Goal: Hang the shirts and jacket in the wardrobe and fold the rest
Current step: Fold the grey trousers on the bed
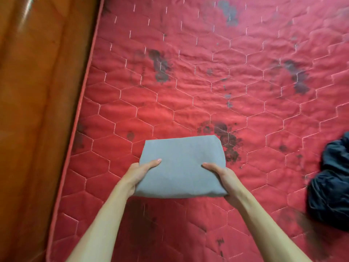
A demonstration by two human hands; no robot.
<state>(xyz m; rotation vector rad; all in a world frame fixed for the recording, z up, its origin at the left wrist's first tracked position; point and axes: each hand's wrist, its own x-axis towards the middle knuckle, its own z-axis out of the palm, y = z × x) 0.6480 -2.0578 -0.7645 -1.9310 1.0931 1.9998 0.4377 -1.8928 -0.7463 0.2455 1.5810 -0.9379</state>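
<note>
Reaches from 7 and 5 o'clock with both arms; grips grey cloth (pixel 181 163), left hand (pixel 140 173) at 9, right hand (pixel 221 178) at 3, thumbs on top.

A plain grey folded garment (pixel 181 165) against a red mattress (pixel 188 82) quilted in pale hexagonal stitching and blotched with dark, blackish stains; at right a crumpled dark navy garment (pixel 332 190); at left, glossy orange-brown wood (pixel 37 110).

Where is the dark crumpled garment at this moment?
The dark crumpled garment lies at the right edge of the head view on the red mattress, apart from and to the right of the folded grey cloth.
</note>
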